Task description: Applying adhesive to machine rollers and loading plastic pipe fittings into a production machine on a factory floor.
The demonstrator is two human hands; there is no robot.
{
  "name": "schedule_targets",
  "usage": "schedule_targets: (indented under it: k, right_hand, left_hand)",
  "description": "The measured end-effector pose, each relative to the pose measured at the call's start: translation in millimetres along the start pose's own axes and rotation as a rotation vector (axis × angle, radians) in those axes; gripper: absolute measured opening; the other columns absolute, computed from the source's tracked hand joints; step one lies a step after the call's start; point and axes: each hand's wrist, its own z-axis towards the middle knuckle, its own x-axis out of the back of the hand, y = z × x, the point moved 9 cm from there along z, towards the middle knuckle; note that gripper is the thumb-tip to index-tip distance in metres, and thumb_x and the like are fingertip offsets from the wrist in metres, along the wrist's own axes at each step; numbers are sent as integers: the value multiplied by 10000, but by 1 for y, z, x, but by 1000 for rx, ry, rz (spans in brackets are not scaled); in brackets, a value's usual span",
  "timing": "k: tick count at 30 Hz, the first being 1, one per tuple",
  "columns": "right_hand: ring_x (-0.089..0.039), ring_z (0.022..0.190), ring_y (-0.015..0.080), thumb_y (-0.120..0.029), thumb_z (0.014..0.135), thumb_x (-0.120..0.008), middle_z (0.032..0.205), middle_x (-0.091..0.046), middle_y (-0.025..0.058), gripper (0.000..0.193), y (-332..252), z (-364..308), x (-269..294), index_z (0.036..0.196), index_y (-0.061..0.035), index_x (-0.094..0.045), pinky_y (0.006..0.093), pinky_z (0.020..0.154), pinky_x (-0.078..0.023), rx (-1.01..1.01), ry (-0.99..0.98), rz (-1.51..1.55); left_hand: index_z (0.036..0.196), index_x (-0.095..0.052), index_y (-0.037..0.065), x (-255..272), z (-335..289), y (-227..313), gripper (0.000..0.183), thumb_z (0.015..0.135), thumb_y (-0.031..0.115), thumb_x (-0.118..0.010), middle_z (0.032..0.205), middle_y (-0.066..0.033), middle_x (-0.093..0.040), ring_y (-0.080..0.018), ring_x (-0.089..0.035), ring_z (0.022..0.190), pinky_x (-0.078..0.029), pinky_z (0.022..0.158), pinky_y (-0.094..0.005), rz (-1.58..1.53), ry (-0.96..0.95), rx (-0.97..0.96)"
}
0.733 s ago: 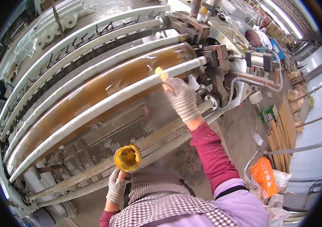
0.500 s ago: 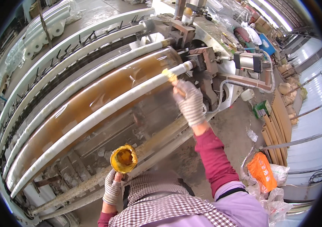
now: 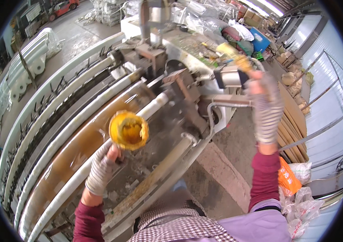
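My left hand (image 3: 102, 172), in a striped knit glove with bare fingertips, is closed round a small round pot (image 3: 117, 131) caked in yellow. Its open mouth faces up and shows amber, sticky-looking stuff inside. Beneath the pot lie a white roller (image 3: 86, 174) and a big roll wrapped in shiny brown film (image 3: 83, 131). Off to the right, my gloved right hand (image 3: 265, 105) grips a brush (image 3: 232, 53) whose head is coated pale yellow. Motion blurs the brush and fingers; it is held above the machine's end, near a metal air cylinder (image 3: 228, 77).
Heavy brackets (image 3: 181, 86) carry the rollers' right ends. Brown cardboard tubes (image 3: 291, 136) and an orange bag (image 3: 288, 177) lie on the right. Rolls of clear film (image 3: 32, 66) are stacked at the far left, with a red vehicle (image 3: 62, 8) behind.
My right hand has swung the brush away from the white roller to the right. The pot in my left hand has risen over the rollers. The view has turned to the right.
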Motion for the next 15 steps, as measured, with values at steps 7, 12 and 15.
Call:
schedule_targets:
  k: [7, 12, 15]
  right_hand:
    - [-528, 629, 52, -209, 930, -579, 806, -591, 13, 271, 138, 121, 93, 1156, -59, -583, 201, 537, -447, -209, 87, 226]
    - [-483, 580, 36, -171, 915, -602, 765, -565, -9, 256, 247, 159, 57, 1137, -45, -580, 190, 497, -396, -390, -13, 418]
    - [-462, 561, 27, -180, 910, -614, 735, -557, -22, 248, 281, 189, 15, 1123, -57, -590, 187, 481, -384, -416, -67, 499]
  left_hand:
    - [840, -499, 95, -114, 207, 58, 381, 948, 460, -514, 761, 15, -447, -103, -462, 680, -410, 621, -262, 82, -135, -142]
    - [803, -485, 94, -177, 371, 45, 341, 973, 389, -496, 735, -24, -508, -146, -532, 617, -450, 533, -276, -44, -116, -43]
    - [806, -518, 116, -178, 451, 33, 344, 949, 429, -523, 725, -7, -553, -162, -571, 580, -489, 534, -275, 15, 5, 7]
